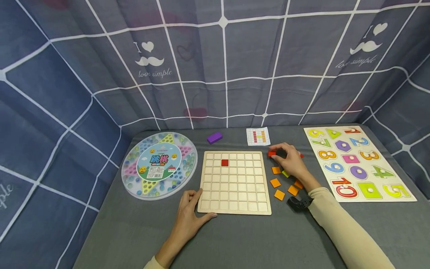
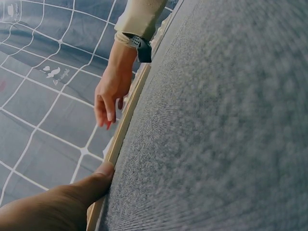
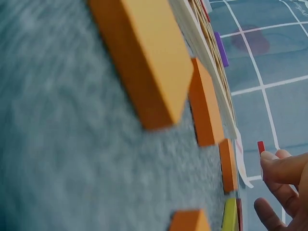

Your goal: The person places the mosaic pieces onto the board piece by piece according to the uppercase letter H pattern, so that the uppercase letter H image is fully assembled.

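Observation:
My left hand (image 1: 190, 215) rests at the near left corner of a square wooden grid board (image 1: 235, 206), its thumb straight along the front edge and its fingers by the left side. In the left wrist view that thumb (image 2: 98, 180) touches the board's rim. One red square tile (image 1: 224, 163) lies in a cell of the upper rows. Beyond the board's right side, my right hand (image 1: 291, 161) pinches a red tile (image 3: 261, 147) between thumb and fingertips. Below that hand lie several orange tiles (image 1: 279, 194) and a lime-green tile (image 1: 285, 174), partly hidden.
A pattern card (image 1: 258, 136) and a purple block (image 1: 214, 138) lie behind the board. To the left is a round Chinese checkers set (image 1: 136, 188). A number and shape puzzle board (image 1: 361, 164) lies on the right. Patterned curtain (image 1: 208, 56) surrounds the grey tabletop (image 1: 235, 243).

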`<state>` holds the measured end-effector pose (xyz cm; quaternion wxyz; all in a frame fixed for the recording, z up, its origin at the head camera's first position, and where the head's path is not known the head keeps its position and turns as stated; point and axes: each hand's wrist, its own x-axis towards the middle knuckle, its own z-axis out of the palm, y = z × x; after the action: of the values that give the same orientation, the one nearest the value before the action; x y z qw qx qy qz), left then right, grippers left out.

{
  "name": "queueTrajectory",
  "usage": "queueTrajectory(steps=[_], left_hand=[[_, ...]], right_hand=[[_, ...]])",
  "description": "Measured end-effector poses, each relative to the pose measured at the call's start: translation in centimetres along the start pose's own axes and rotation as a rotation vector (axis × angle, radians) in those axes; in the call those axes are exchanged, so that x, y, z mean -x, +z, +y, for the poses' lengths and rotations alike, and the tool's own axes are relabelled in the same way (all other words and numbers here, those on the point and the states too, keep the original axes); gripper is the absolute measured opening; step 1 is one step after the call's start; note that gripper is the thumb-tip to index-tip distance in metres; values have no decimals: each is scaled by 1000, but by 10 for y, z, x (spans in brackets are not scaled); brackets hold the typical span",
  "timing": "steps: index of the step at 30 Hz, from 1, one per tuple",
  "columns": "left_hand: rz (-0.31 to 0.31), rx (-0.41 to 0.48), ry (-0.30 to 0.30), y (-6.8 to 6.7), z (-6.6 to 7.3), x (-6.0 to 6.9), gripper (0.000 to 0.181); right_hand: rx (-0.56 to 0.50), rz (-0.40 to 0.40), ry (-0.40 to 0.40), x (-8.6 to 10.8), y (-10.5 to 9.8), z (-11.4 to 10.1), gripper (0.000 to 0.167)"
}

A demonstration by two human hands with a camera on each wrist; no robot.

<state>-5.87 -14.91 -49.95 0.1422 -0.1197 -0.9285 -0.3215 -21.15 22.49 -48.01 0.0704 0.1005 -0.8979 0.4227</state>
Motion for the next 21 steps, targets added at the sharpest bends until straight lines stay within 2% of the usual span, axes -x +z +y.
queueTrajectory(steps=[5, 12, 17, 21], left_hand=[[-3, 4, 0, 0, 0, 0, 92], [-1, 9, 2, -1, 1, 0, 92], [-3, 6, 6, -1, 1, -1, 92], [-9, 8, 3, -1, 1, 0, 91]], right_hand=[[-17, -16, -30, 1, 7, -11, 28], [-59, -43, -144, 1, 28, -43, 28], [-156, -98, -152, 3, 49, -69, 25], [-219, -133, -128, 3, 68, -84, 24]])
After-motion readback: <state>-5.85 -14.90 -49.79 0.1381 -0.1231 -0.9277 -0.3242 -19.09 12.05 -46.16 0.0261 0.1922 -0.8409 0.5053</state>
